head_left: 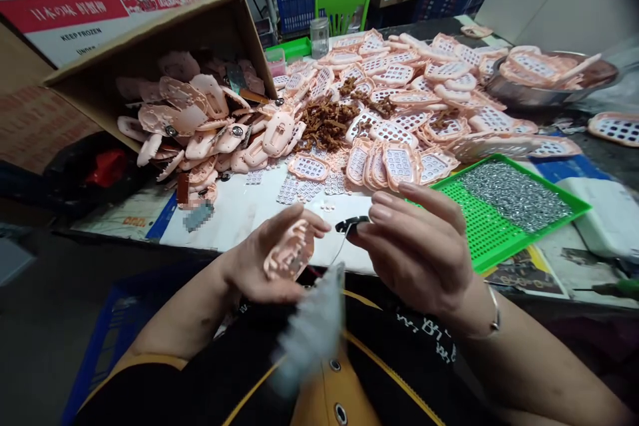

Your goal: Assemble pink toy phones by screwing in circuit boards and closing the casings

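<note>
Over the desk's (619,170) near edge, your left hand (267,263) grasps a pink oval plastic shell (292,254), studded inside facing you, long axis slanting away rightward; your right hand (422,253) pinches a small black piece (352,223).

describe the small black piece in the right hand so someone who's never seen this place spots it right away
Find the green tray with a heap of silvery bits. Just left of it, the right hand holds the small black piece. Its dark colour sets it apart from the pale pink shell in the left hand.
</note>
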